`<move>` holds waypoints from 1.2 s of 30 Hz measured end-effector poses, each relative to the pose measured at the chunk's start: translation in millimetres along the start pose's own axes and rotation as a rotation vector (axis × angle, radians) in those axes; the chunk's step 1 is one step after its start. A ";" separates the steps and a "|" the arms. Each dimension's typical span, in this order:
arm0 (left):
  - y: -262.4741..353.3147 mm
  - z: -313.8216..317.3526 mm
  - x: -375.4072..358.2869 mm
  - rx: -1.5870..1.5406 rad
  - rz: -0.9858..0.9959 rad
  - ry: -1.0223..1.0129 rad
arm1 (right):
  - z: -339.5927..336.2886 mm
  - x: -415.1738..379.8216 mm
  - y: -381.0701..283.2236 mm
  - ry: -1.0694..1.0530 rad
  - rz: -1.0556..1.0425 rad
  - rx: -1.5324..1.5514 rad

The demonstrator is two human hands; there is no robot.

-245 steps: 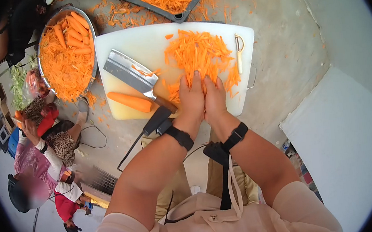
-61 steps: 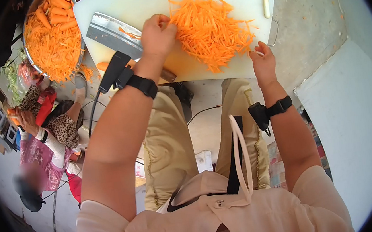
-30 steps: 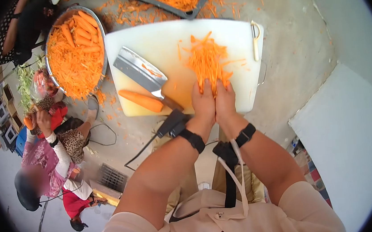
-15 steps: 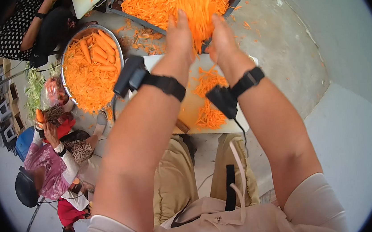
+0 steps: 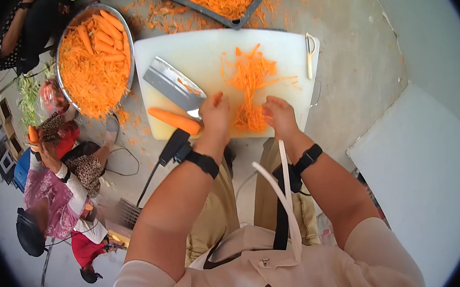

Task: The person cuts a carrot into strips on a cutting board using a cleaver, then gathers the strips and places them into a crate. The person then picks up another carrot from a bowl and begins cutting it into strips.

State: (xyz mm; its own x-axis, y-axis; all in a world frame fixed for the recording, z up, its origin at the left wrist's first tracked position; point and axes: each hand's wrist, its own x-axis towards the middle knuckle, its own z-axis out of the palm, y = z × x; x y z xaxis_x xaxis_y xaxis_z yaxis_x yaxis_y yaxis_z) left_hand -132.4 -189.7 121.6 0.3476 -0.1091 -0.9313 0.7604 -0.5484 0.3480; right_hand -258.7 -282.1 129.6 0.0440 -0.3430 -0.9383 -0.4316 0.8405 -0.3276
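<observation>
My left hand (image 5: 216, 117) and my right hand (image 5: 281, 117) are on either side of a heap of shredded carrot (image 5: 251, 72), low over the near edge of a white cutting board (image 5: 204, 43). Both are open with fingers slightly curved, holding nothing; the right fingertips are close to the shreds. Left of the heap lies a broad-bladed cleaver (image 5: 171, 84), shreds stuck to its blade and its handle hidden near my left hand. A whole carrot (image 5: 172, 119) rests beside it. At the board's right edge is a pale peeler (image 5: 309, 61).
Beyond the board stands a dark crate (image 5: 236, 23) full of shredded carrot. A metal basin (image 5: 131, 50) with shreds and whole carrots is at left. Further left a seated person (image 5: 53, 205) holds a carrot; other people are nearby. Loose shreds litter the floor.
A load of shreds between my hands has been let go over the crate. Both hands have drawn back towards me to the board, and the view has shifted, showing the cleaver and whole carrot.
</observation>
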 end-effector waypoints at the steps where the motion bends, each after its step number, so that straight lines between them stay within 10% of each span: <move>1: -33.2 -6.5 1.6 0.110 -0.011 0.021 | -10.9 2.5 26.0 0.002 0.021 -0.006; 13: -134.4 -26.6 9.9 1.224 0.591 -0.409 | -43.4 28.0 121.5 -0.403 -0.636 -1.299; 19: -127.7 -16.7 40.9 1.412 0.752 -0.524 | -26.6 38.0 78.1 -0.526 -0.482 -1.659; 28: -65.1 2.4 50.4 1.091 1.186 -0.214 | -13.5 59.6 34.9 -0.205 -1.104 -1.367; 32: -60.7 -7.3 35.8 1.055 1.010 -0.261 | -40.2 49.3 34.1 -0.283 -0.874 -1.113; 36: -86.8 -20.5 27.6 0.892 0.742 -0.066 | -93.1 49.7 85.7 0.206 -0.571 -0.768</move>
State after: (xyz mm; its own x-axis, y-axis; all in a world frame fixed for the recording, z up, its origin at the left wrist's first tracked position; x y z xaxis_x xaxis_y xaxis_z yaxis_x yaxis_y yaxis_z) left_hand -177.6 -128.1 67.9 0.4961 -0.6773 -0.5433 -0.2840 -0.7179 0.6356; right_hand -377.3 -266.2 65.2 0.3015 -0.7415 -0.5994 -0.8666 0.0490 -0.4965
